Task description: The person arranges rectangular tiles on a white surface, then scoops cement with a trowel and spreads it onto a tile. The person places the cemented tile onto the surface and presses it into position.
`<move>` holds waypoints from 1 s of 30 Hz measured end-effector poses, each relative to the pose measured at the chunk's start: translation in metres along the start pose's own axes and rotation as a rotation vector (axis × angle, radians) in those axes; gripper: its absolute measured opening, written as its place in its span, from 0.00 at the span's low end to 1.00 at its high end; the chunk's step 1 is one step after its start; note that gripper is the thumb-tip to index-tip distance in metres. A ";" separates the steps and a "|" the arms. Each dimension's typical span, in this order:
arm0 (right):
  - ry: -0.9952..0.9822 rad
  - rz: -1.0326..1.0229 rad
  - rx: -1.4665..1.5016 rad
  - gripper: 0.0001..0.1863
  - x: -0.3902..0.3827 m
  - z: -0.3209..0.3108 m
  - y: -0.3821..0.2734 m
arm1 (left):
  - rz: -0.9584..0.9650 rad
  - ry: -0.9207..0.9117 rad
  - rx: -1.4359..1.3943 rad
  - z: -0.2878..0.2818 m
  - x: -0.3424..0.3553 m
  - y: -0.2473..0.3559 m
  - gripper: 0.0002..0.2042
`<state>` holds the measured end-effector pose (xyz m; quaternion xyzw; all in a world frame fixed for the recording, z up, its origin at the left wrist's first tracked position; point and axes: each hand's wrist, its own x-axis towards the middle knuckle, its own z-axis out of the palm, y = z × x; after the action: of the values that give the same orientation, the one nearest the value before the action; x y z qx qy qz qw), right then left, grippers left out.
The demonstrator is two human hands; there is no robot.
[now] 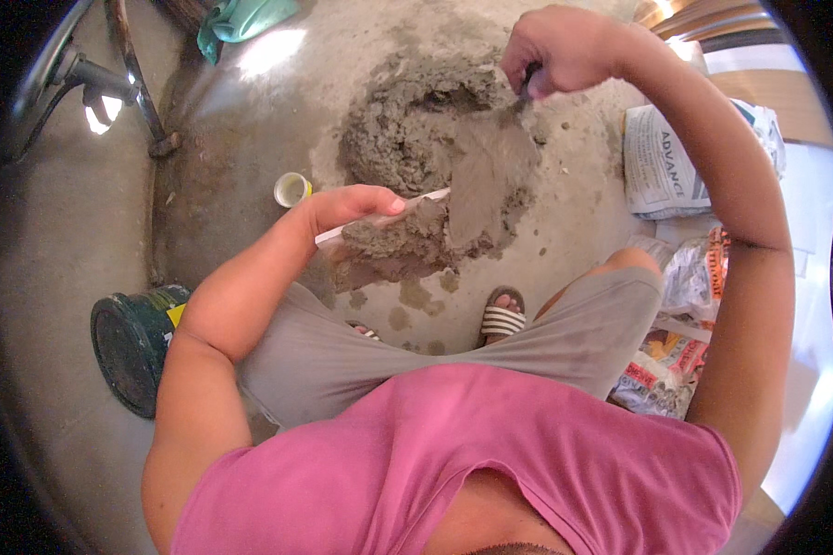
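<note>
Gray mud (378,139) hides things.
Left hand (359,203) grips a white-edged board (331,236), most fingers unseen; right hand (560,54) squeezes a muddy trowel (493,171), covering most of its handle (531,72).

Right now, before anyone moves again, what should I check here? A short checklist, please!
1. Left fingers on the white-edged board: ok, thumb over its edge.
2. Right fingers on the flat tool: ok, curled around its dark handle.
3. Wet grey mix on the board: ok, a lumpy load lies there.
4. Small tub clear of the mix: ok, it stands apart on the floor.
5. Floor by the sandals free of splashes: not ok, dark blotches show.
6. Contents of the dark bucket: cannot tell.
</note>
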<state>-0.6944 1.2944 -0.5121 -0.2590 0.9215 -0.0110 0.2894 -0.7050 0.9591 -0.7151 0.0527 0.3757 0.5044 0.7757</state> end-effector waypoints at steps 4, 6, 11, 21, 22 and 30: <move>0.047 0.103 -0.110 0.15 0.004 -0.010 0.029 | 0.071 -0.028 0.041 0.016 -0.013 0.002 0.34; 0.073 0.246 -0.343 0.23 -0.001 -0.015 0.038 | 0.108 -0.087 0.030 0.017 -0.016 0.002 0.36; 0.502 0.463 0.453 0.13 -0.066 0.076 0.124 | 0.267 -0.235 -0.214 0.021 -0.018 0.011 0.38; 0.822 0.655 2.085 0.15 0.027 0.159 -0.070 | 1.147 -0.088 -0.039 0.033 0.005 0.080 0.40; 0.797 0.607 2.177 0.13 0.034 0.151 -0.080 | 1.230 -0.035 -0.026 0.038 0.008 0.083 0.41; 0.793 0.120 2.679 0.18 0.053 0.134 -0.082 | 1.504 0.491 0.541 0.060 0.024 0.086 0.29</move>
<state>-0.6202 1.2151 -0.6379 0.2708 0.2395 -0.9316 0.0373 -0.7258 1.0385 -0.6459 0.3623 0.5067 0.7772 0.0889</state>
